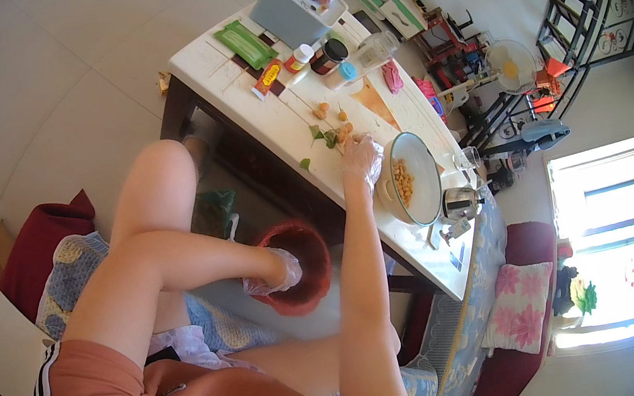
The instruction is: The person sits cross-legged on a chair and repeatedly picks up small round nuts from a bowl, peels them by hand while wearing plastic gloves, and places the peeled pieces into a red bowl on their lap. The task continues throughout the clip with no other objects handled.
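My right hand (364, 157), in a clear plastic glove, is on the white table with its fingers bent beside small orange-yellow fruits (345, 129); whether it grips one is hidden. Green leaves (330, 138) lie by these fruits, and a few more fruits (321, 111) lie farther off. Close to the right of this hand stands an enamel basin (426, 180) with small tan pieces (404, 182) inside. My left hand (276, 272), also gloved, reaches down into a red bin (314, 286) beside the table; its fingers are not clearly visible.
On the table (223, 88) are a grey caddy (286, 14), a green packet (246, 44), a tube (268, 78), bottles and jars, a glass jar (377, 49), a pink cloth (392, 77) and a metal kettle (461, 203). My knee (160, 161) is near the table's edge. A sofa stands at the right.
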The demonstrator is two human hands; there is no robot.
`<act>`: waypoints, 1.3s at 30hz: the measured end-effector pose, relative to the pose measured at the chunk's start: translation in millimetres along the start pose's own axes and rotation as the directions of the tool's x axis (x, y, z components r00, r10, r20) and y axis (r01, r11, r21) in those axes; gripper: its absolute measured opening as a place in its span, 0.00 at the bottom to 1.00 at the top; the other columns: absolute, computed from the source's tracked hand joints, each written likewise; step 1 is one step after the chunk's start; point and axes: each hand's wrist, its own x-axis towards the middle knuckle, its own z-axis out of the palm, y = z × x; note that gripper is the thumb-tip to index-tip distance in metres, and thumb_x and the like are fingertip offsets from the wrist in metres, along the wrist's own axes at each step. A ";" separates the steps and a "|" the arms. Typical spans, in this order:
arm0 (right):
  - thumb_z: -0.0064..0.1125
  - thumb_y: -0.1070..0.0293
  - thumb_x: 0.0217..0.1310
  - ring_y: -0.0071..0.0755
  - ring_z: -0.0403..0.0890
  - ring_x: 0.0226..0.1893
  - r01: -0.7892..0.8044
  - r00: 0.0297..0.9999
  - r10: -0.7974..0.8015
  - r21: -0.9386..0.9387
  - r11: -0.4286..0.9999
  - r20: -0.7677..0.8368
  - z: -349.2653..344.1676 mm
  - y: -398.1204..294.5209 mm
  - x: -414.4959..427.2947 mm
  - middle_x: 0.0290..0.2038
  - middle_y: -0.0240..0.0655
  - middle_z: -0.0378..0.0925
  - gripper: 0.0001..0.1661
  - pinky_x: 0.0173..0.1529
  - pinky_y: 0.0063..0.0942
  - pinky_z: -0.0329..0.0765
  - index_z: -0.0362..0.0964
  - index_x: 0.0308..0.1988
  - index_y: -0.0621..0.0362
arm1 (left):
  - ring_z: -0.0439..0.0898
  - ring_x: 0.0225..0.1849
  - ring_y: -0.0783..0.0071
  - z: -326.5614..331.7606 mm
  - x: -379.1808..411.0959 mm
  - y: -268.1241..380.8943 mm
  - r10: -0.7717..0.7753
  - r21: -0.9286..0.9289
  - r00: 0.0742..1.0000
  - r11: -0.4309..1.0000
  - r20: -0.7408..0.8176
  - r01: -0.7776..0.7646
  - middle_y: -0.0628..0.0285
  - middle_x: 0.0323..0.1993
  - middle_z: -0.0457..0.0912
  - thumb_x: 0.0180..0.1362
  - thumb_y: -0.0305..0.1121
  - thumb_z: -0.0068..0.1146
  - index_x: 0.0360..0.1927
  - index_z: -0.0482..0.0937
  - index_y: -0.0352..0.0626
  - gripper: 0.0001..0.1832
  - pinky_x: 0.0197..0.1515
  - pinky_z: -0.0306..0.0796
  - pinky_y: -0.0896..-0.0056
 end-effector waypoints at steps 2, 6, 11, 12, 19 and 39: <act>0.58 0.55 0.59 0.57 0.80 0.43 0.038 0.990 -0.035 -0.020 0.999 0.137 2.6 -5.9 14.9 0.40 0.53 0.77 0.21 0.47 0.46 0.77 0.76 0.41 0.63 | 0.82 0.30 0.57 -3.1 4.1 -3.1 -0.012 -0.067 1.000 0.998 0.020 0.013 0.52 0.27 0.84 0.33 0.22 0.67 0.27 0.84 0.37 0.12 0.32 0.77 0.62; 0.58 0.55 0.57 0.56 0.79 0.46 0.101 0.971 -0.085 -0.061 0.993 0.225 10.1 -3.6 22.3 0.43 0.54 0.77 0.24 0.49 0.43 0.77 0.76 0.48 0.62 | 0.83 0.32 0.57 -0.6 12.8 -10.5 -0.144 -0.277 0.969 0.957 -0.203 0.085 0.51 0.29 0.84 0.42 0.28 0.63 0.27 0.84 0.39 0.07 0.32 0.76 0.60; 0.57 0.60 0.56 0.51 0.79 0.41 0.163 0.982 -0.168 -0.060 0.985 -0.087 8.7 10.5 -6.4 0.34 0.52 0.77 0.16 0.47 0.44 0.76 0.76 0.37 0.64 | 0.83 0.34 0.60 -7.6 30.2 -24.5 -0.074 -0.149 0.958 0.988 -0.276 0.033 0.50 0.33 0.84 0.51 0.30 0.55 0.37 0.82 0.40 0.11 0.36 0.76 0.63; 0.57 0.62 0.56 0.51 0.79 0.40 0.170 0.964 -0.184 -0.090 0.981 -0.191 5.0 17.1 -20.5 0.32 0.51 0.77 0.14 0.46 0.44 0.75 0.76 0.35 0.64 | 0.83 0.36 0.62 -6.8 33.3 -26.6 -0.257 -0.442 0.901 0.893 -0.349 0.083 0.51 0.35 0.84 0.52 0.28 0.54 0.41 0.81 0.40 0.13 0.39 0.76 0.66; 0.62 0.70 0.50 0.50 0.78 0.30 0.134 0.972 -0.222 0.599 0.789 0.075 0.4 94.5 -148.8 0.30 0.47 0.76 0.13 0.37 0.42 0.75 0.71 0.36 0.64 | 0.80 0.40 0.68 -9.3 47.6 -53.8 -0.529 -0.779 0.723 -0.170 -0.444 -0.603 0.61 0.37 0.78 0.69 0.44 0.46 0.44 0.75 0.41 0.16 0.37 0.82 0.66; 0.54 0.79 0.49 0.41 0.74 0.25 -0.231 0.965 0.072 0.689 0.688 0.252 26.9 136.7 -181.3 0.27 0.47 0.74 0.04 0.34 0.37 0.72 0.67 0.29 0.65 | 0.83 0.35 0.66 -5.4 68.4 -28.4 -0.583 -0.962 0.765 0.172 -0.273 -0.212 0.53 0.33 0.82 0.64 0.36 0.51 0.41 0.77 0.35 0.12 0.37 0.80 0.66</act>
